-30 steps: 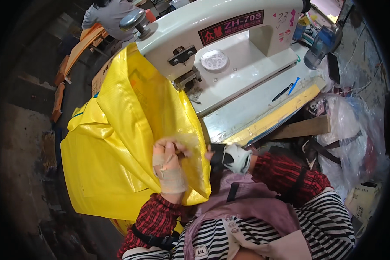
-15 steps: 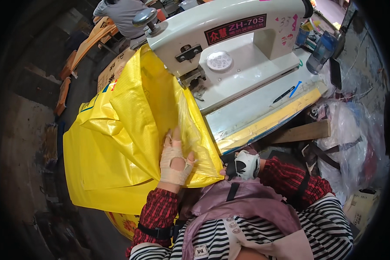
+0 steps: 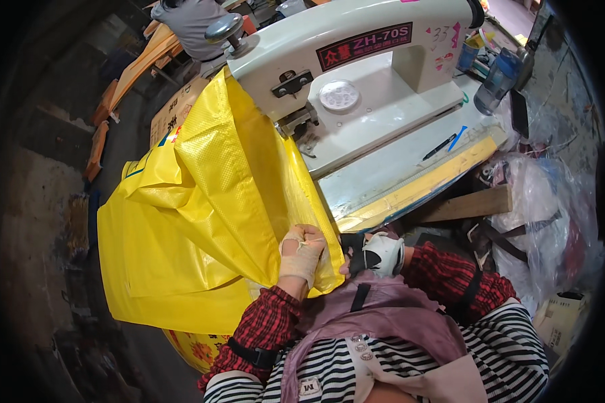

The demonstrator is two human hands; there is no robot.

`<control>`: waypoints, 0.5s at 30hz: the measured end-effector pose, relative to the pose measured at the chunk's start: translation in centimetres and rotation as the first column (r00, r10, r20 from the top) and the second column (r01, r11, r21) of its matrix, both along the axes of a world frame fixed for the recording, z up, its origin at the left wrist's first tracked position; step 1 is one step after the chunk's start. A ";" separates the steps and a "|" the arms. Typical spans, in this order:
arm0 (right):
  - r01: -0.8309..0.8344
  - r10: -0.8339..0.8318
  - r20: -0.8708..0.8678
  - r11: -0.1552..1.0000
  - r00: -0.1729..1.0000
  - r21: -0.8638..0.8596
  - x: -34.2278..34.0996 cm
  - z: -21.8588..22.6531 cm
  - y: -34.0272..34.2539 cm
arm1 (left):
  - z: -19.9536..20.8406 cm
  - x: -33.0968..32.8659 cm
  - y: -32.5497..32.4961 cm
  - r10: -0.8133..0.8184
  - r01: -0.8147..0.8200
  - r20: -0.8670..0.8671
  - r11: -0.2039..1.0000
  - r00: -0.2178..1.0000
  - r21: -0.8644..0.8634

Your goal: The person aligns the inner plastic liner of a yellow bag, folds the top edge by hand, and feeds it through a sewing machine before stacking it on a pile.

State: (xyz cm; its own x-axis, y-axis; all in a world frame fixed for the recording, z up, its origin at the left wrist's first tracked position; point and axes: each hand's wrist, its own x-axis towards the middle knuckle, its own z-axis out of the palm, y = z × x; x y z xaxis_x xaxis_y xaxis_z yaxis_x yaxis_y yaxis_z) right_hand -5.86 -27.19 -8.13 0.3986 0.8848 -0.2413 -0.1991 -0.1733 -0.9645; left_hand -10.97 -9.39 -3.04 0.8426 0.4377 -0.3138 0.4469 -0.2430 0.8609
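A large yellow woven plastic bag with a clear inner liner spreads across the left, its mouth gaping toward the sewing machine. The far part of its edge sits at the machine's needle and presser foot. My left hand, in a beige fingerless glove, is inside the bag's mouth with fingers curled onto the bag's edge and liner. At the near right corner of the mouth, my right hand, in a white and black glove, grips the bag's edge. Its fingertips are partly hidden.
On the machine table lie a black pen and a blue tool. A blue water bottle and a phone are behind them. Clear plastic wrap hangs at right. Another person sits at the far left.
My left hand has moved right and nearer me along the bag's mouth, and its spread fingers have curled in. The bag's front panel has shifted rightward. My right hand stays almost still.
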 end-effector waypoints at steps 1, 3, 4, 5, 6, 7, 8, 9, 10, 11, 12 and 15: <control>0.015 0.066 0.451 0.984 0.890 -0.175 0.1 0.1 0.4 | -0.1 0.0 0.0 0.013 -0.014 -0.022 0.998 1.000 -0.061; 0.096 -0.091 0.124 0.995 0.988 -0.038 0.4 2.2 1.0 | 0.0 -0.3 0.2 -0.107 0.103 0.034 0.989 0.994 0.108; 0.218 -0.198 -0.234 0.974 0.952 0.063 0.5 3.1 1.3 | 0.0 -0.6 0.3 -0.234 0.206 0.069 0.937 0.970 0.280; 0.294 -0.287 -0.071 0.947 0.955 0.132 0.2 0.6 1.2 | -0.1 -0.9 0.4 -0.232 0.204 0.069 0.938 0.970 0.281; 0.293 -0.286 -0.071 0.947 0.956 0.130 0.3 1.0 1.4 | -0.3 -1.1 0.4 -0.335 0.242 0.142 0.860 0.931 0.449; 0.298 -0.291 -0.070 0.949 0.954 0.104 0.5 1.7 1.7 | -0.4 -1.2 0.3 -0.444 0.250 0.192 0.756 0.875 0.605; 0.301 -0.296 -0.069 0.950 0.953 0.077 0.7 2.1 1.9 | -0.4 -1.3 0.0 -0.441 0.249 0.192 0.757 0.877 0.604; 0.229 -0.336 0.573 0.940 0.748 0.252 0.6 -1.2 1.3 | 0.1 -1.1 -1.3 -0.486 0.207 0.243 0.699 0.840 0.685; 0.230 -0.336 0.573 0.940 0.748 0.251 0.8 -1.4 0.9 | 0.8 -1.2 -2.0 -0.523 0.146 0.284 0.636 0.804 0.758; 0.171 -0.194 0.810 0.978 0.553 0.118 1.2 -1.4 0.7 | 1.7 -1.8 -2.5 -0.572 0.212 0.188 0.560 0.798 0.801; 0.144 -0.017 0.952 0.989 0.305 -0.028 1.6 -0.9 0.9 | 2.3 -2.3 -2.5 -0.642 0.342 0.060 0.483 0.764 0.806; 0.042 0.316 0.877 0.934 0.362 -0.354 2.1 1.4 1.9 | 4.4 -3.1 -2.7 -0.700 0.378 0.002 0.388 0.714 0.841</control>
